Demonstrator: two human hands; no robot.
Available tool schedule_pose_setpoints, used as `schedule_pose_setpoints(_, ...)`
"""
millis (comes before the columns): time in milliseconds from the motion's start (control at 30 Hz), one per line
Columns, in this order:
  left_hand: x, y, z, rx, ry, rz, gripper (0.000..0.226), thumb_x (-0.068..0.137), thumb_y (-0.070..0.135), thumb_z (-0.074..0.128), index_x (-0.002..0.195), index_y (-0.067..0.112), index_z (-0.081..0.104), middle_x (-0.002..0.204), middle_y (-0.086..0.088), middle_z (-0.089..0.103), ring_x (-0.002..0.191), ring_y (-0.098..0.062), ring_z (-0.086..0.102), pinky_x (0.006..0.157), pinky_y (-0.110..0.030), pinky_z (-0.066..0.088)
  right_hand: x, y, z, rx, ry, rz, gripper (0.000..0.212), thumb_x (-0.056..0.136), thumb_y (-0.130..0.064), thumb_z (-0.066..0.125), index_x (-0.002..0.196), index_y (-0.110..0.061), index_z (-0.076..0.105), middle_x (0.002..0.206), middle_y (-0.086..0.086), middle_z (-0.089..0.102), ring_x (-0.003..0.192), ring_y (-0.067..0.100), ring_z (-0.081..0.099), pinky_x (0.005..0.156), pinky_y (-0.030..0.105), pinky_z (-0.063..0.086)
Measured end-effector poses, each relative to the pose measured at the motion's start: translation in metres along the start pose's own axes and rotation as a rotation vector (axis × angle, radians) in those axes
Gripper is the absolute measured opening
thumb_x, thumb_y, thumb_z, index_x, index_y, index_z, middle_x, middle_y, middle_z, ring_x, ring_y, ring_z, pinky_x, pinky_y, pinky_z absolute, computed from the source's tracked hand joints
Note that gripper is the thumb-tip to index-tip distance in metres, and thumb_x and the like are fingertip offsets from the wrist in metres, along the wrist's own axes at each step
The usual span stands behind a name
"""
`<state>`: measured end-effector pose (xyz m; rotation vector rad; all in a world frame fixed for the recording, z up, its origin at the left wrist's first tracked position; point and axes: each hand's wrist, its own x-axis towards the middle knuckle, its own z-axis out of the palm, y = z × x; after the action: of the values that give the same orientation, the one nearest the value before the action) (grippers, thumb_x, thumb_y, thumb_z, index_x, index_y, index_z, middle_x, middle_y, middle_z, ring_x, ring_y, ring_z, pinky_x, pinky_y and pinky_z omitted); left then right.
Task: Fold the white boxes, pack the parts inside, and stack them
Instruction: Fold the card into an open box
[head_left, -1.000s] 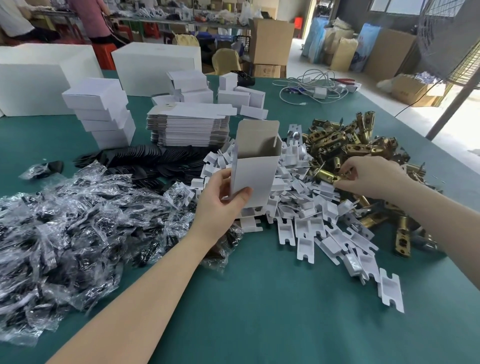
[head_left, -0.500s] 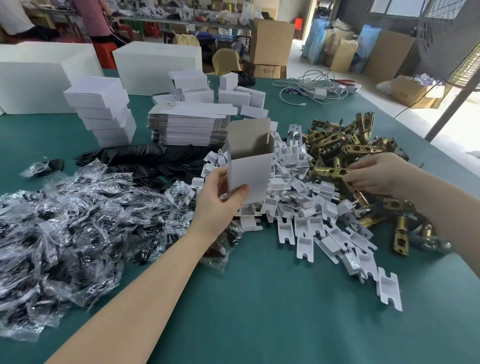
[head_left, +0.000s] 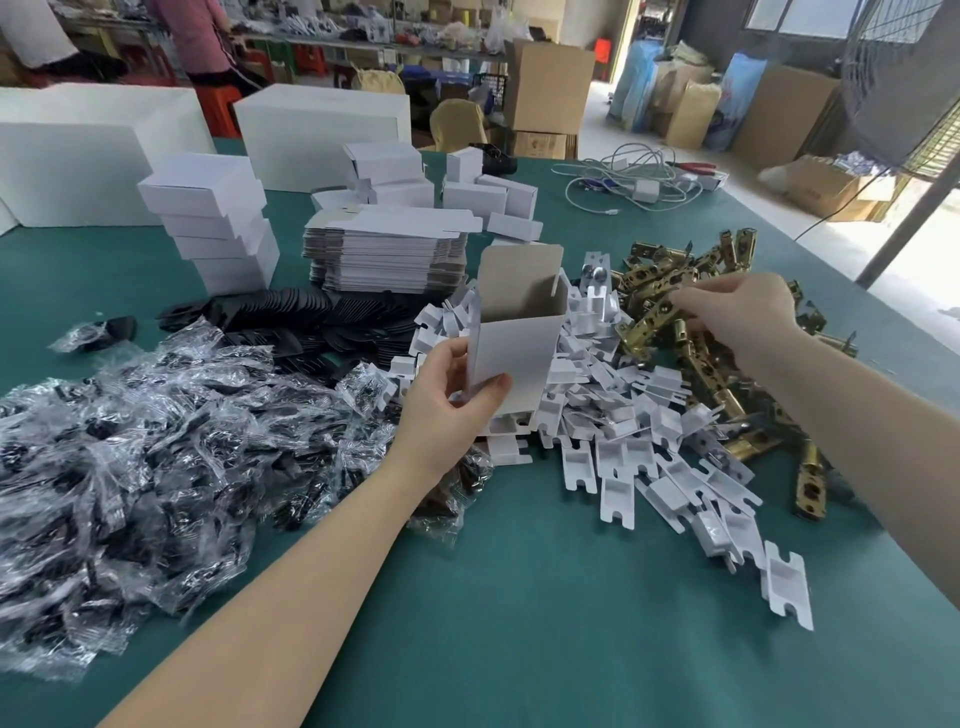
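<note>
Your left hand (head_left: 447, 395) holds open box (head_left: 511, 358), nothing inside yet. Right hand (head_left: 737, 312) pinches latch (head_left: 652, 325). Some boxes stacked (head_left: 213, 218); many left.

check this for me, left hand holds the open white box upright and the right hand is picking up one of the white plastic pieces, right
Not quite. The head view shows the right hand picking a brass part from the brass pile, not a white plastic piece. The left hand does hold the open white box upright.

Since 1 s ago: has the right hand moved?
Yes. The right hand rose, lifting a brass latch off the brass pile, up and slightly toward the open box.
</note>
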<state>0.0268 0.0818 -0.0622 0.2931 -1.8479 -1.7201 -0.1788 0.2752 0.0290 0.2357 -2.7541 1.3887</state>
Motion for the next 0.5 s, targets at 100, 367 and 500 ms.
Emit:
schedule_pose_setpoints(100,0.000,0.000,0.001,-0.009,-0.005,-0.014,0.035,0.088,0.014,0.073,0.108,0.036,0.055,0.111,0.007,0.067,0.100,-0.003,0.064,0.078,-0.016,0.053,-0.007,-0.020,-0.011,-0.165,0.041,-0.330,0.020,0.090,-0.028,0.068,0.104,-0.015,0.074,0.082,-0.006,0.067,0.067,0.006,0.058,0.060,0.018,0.044)
schedule_pose_setpoints(367,0.000,0.003,0.000,0.029,-0.013,0.017,0.040,0.090,0.014,0.071,0.111,0.042,0.052,0.106,0.012,0.068,0.098,0.000,0.065,0.074,-0.014,0.052,-0.056,-0.111,-0.057,0.131,-0.178,-0.777,0.014,0.091,-0.016,0.067,0.105,-0.019,0.067,0.091,-0.015,0.068,0.080,-0.004,0.064,0.085,0.019,0.054)
schedule_pose_setpoints(500,0.001,0.001,-0.002,0.056,-0.008,0.021,0.039,0.089,0.018,0.073,0.119,0.030,0.052,0.113,0.000,0.068,0.105,-0.012,0.065,0.081,-0.022,0.055,-0.074,-0.133,-0.047,0.012,-0.433,-0.884,0.014,0.089,-0.017,0.066,0.102,-0.023,0.066,0.094,-0.017,0.066,0.084,-0.010,0.063,0.088,0.012,0.049)
